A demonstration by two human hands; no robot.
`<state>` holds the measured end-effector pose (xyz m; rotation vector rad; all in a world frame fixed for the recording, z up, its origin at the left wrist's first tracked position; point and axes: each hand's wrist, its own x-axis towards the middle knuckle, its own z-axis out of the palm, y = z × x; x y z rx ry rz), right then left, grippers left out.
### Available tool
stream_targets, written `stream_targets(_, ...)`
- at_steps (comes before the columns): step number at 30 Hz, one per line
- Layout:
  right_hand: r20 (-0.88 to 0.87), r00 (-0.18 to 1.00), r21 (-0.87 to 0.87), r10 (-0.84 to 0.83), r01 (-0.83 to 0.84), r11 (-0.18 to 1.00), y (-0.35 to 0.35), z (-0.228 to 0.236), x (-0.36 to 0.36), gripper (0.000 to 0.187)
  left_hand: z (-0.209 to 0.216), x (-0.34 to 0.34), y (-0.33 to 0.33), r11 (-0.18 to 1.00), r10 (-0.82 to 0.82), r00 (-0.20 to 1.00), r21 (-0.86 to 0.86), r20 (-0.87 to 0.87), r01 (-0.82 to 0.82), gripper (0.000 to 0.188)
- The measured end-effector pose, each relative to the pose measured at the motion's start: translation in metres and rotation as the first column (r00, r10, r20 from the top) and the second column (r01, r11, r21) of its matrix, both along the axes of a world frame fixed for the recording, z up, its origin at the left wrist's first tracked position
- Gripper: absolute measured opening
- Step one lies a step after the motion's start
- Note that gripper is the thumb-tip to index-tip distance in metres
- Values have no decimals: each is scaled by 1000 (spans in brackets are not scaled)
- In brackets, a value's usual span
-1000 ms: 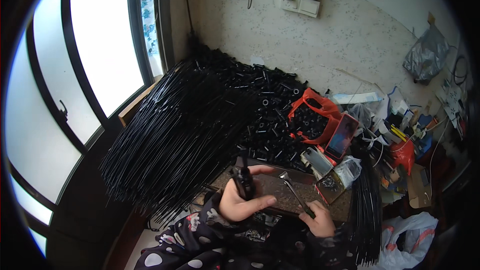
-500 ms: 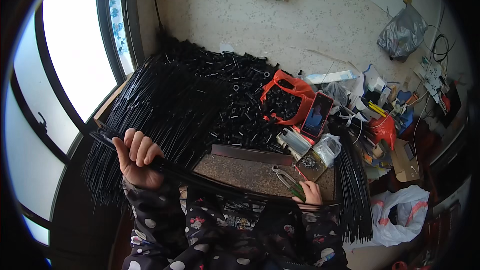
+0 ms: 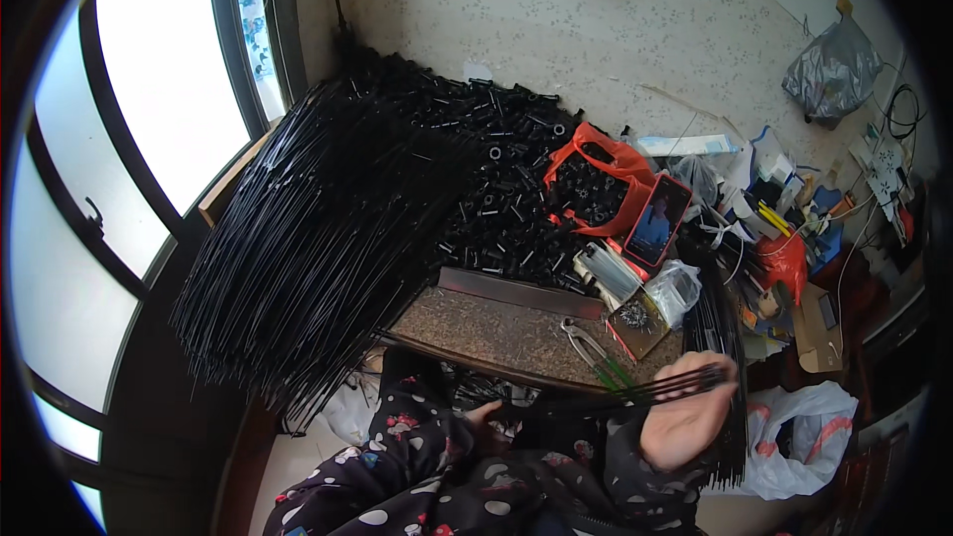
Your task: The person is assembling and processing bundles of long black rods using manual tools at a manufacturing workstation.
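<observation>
My right hand [image 3: 685,427] is raised at the table's right front corner. Its fingers are closed on one end of a bundle of thin black rods [image 3: 635,394], and it is slightly blurred. The bundle slants down leftward over my lap. At its lower end is my left hand [image 3: 483,413], low in front of me; it seems closed round the rods, though sleeve and shadow hide most of its fingers. Just behind the bundle, green-handled pincers [image 3: 593,349] lie on the brown tabletop [image 3: 506,333]. More black rods [image 3: 707,323] hang over the table's right end, close to my right hand.
A large heap of long black rods [image 3: 298,258] covers the table's left side. Behind lie many short black parts [image 3: 496,189], some in a red bag [image 3: 606,179]. A propped phone [image 3: 658,221], a tray of small metal pieces [image 3: 637,326] and a white bag [image 3: 799,437] stand right.
My left hand has come down from the raised position at left toward my lap. My right hand has risen to the right with the rods' end, away from the pincers. The view has shifted.
</observation>
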<state>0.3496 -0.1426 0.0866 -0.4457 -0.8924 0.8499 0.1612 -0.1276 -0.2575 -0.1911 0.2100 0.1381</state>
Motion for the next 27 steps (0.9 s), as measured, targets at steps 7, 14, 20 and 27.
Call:
stream_targets(7, 143, 832, -432, 537, -435, 790, 17, -41, -4, 21, 224, -2, 38, -234, 755, 620, 796, -213, 559, 42)
stream_targets(14, 296, 893, -397, 338, -207, 894, 29, -35, -25, 13, 319, 5, 31, -408, 859, 449, 861, 248, 305, 17)
stream_targets(20, 261, 929, -395, 261, -144, 907, 42, -46, -13, 18, 299, 23, 50, -316, 885, 413, 928, 214, 197, 20)
stream_targets(27, -51, 988, -354, 147, -156, 922, 99, -76, 23, 17, 261, 66, 237, -265, 792, 565, 964, 234, -28, 27)
